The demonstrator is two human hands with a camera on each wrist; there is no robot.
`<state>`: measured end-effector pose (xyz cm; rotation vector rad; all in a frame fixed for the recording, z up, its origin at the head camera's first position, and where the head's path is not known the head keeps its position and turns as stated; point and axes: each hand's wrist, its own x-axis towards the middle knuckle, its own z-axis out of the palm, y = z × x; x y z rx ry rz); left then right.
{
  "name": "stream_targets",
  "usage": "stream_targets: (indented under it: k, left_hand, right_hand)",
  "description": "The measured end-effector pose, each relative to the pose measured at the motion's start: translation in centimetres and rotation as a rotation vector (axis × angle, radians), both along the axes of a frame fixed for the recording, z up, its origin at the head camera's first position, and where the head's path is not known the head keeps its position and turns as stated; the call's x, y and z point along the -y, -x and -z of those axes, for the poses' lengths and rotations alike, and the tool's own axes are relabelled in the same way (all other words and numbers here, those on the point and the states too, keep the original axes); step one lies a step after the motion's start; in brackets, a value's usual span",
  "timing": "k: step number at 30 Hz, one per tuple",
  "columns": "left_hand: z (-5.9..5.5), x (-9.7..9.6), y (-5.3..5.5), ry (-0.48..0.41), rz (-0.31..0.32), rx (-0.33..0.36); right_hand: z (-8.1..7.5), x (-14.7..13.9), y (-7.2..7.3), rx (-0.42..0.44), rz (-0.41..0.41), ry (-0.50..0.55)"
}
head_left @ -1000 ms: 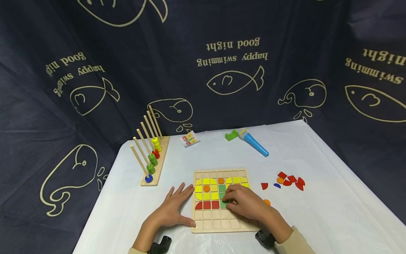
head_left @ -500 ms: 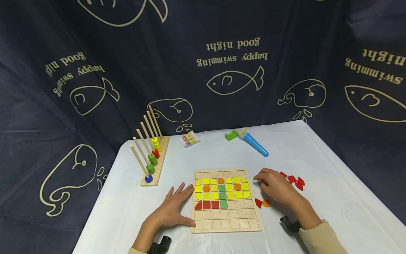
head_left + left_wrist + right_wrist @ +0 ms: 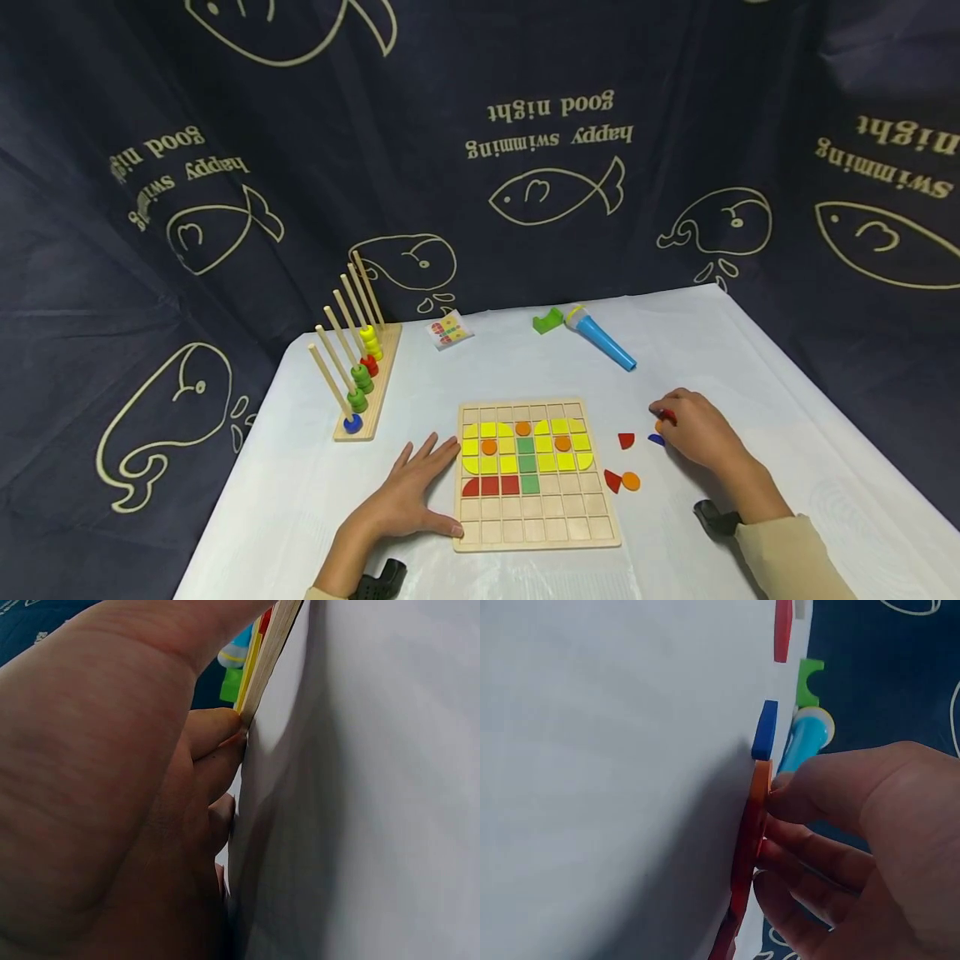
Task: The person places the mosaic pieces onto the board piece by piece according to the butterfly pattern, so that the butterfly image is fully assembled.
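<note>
A black band (image 3: pixel 380 581) is on the left wrist, with another on the right one. The left hand (image 3: pixel 405 496) lies on the bench (image 3: pixel 517 358) with its grip spread wide, and its thumb touches the near left corner of the board (image 3: pixel 513 531). On the board, the nearest bits make a row: three red squares (image 3: pixel 490 486), the end one with a round side, and then a green square (image 3: pixel 529 483). Two more green ones go up from there, to an orange dot (image 3: pixel 522 428) at the top. A yellow patch (image 3: pixel 470 464) sits on each side of the green, and each has an orange dot in it. To the right of the board lie a red wedge (image 3: pixel 612 481) and an orange disc (image 3: pixel 631 482), side by side, then one more red wedge and a blue half-disc (image 3: pixel 657 439). The right hand (image 3: pixel 705 433) is there too, its grip bent in at a red piece (image 3: pixel 669 416); one cannot tell if it pinches it. Farther off, at the left, is a bead rack (image 3: pixel 379 387) with tall sticks. A blue mic (image 3: pixel 606 340) lies just beside a green block (image 3: pixel 548 321), and a card (image 3: pixel 450 330) lies near the back edge. Behind it all hangs a dark cloth (image 3: pixel 420 167) with fish on it.
</note>
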<state>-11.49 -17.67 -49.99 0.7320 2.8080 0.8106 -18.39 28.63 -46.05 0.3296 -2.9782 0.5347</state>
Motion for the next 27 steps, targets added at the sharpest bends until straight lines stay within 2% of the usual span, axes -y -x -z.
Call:
stream_targets:
  k: [14,18,22,27]
  left_hand:
    - [-0.3,-0.1,-0.1,0.011,-0.002,0.014]
    - [-0.2,0.0,0.0,0.014,-0.007,0.007]
    - [-0.2,0.0,-0.1,0.016,-0.011,0.007]
    - [-0.3,-0.1,-0.1,0.016,-0.003,0.007]
  right_hand:
    - [-0.2,-1.0,-0.1,0.042,0.032,0.024]
    - [-0.2,-0.6,-0.2,0.031,0.039,0.045]
    - [-0.2,0.5,-0.8,0.026,0.004,0.072]
    - [-0.4,2.4,-1.6,0.048,-0.083,0.078]
